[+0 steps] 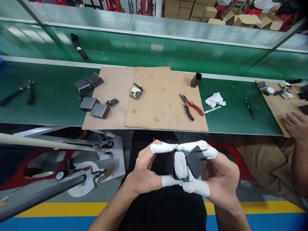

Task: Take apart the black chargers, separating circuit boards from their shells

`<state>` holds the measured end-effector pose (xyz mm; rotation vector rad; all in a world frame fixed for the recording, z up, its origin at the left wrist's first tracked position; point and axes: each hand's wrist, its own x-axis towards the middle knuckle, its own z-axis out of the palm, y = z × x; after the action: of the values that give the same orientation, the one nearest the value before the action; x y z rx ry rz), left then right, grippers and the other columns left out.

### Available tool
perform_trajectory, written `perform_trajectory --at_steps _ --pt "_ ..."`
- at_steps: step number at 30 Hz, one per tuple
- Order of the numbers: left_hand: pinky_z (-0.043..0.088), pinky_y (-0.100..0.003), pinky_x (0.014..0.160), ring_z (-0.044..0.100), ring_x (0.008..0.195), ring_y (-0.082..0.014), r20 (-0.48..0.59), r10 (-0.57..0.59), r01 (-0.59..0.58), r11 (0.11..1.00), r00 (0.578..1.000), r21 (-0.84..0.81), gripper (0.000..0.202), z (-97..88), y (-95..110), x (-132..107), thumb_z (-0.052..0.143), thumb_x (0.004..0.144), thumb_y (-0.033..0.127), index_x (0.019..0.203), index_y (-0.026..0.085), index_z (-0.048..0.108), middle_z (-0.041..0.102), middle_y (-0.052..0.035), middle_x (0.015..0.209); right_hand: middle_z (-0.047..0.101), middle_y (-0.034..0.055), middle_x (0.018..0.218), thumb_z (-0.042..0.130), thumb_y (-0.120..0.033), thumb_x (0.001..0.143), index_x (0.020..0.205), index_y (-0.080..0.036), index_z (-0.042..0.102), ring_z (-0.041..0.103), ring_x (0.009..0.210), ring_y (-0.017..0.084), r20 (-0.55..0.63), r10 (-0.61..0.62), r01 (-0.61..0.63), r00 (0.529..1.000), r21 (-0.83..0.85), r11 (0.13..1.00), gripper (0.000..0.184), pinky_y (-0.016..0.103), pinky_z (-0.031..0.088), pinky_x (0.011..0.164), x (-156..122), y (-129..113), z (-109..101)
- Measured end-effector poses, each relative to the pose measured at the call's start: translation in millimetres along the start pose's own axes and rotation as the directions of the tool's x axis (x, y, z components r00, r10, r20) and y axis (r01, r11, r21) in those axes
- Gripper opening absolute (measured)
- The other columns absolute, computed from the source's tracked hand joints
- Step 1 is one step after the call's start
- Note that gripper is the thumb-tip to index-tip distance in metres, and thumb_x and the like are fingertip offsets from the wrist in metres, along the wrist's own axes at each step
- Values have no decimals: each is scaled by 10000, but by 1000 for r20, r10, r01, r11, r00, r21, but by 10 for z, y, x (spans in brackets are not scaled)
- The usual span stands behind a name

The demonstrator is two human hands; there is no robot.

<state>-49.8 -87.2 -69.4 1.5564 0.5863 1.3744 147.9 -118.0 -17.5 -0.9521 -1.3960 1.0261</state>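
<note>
Both my hands meet low in the middle of the view, below the bench edge, and wear white finger cots. My left hand [146, 168] pinches the black housing [169, 162] of a power adapter. My right hand [218, 175] grips its other part, a black plug cap [196, 160] with two metal prongs. A green circuit board with white filler [180, 165] shows between the two halves, which are apart at an angle.
On the cardboard mats [163, 96] lie red-handled pliers [191, 106], a bare circuit board [136, 92], several grey housings [92, 96] and one upright black housing [196, 79]. A white rag [215, 99] lies on the green bench. Another person's hand [297, 125] rests at the right.
</note>
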Motion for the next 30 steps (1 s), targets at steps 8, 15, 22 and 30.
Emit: perform_trajectory --at_steps 8,15,22,30 --pt "618 -342 849 730 1000 -236 -2 -9 9 1000 1000 2 794 -9 -17 -15 1048 642 326 1341 204 693 752 -117 1154 772 73 1110 1006 -147 696 1266 -245 775 728 938 259 10 -26 26 1000 -8 1000 622 377 635 775 14 -1 0" --pt "616 -342 821 734 962 -234 7 -2 1 999 1000 37 786 -7 -8 5 1045 646 341 1337 206 695 764 -111 1117 775 78 1100 1012 -152 692 1264 -232 770 734 906 254 24 -4 5 1000 -11 1000 626 372 627 753 0 16 -15" --pt "617 -317 812 717 948 -211 -9 -16 16 1000 1000 0 762 3 -28 -13 1048 641 324 1306 200 697 746 -91 1098 771 74 1097 1028 -203 682 1288 -254 763 726 921 251 9 -17 17 1000 -31 999 663 368 636 756 -13 16 -13" --pt "621 -341 827 724 948 -222 4 -36 36 997 999 65 799 -5 -5 -16 1043 650 358 1353 228 687 761 -93 1100 780 90 1081 1004 -261 729 1284 -265 759 740 899 274 -19 -14 12 1000 -99 995 607 397 658 721 -39 37 -11"
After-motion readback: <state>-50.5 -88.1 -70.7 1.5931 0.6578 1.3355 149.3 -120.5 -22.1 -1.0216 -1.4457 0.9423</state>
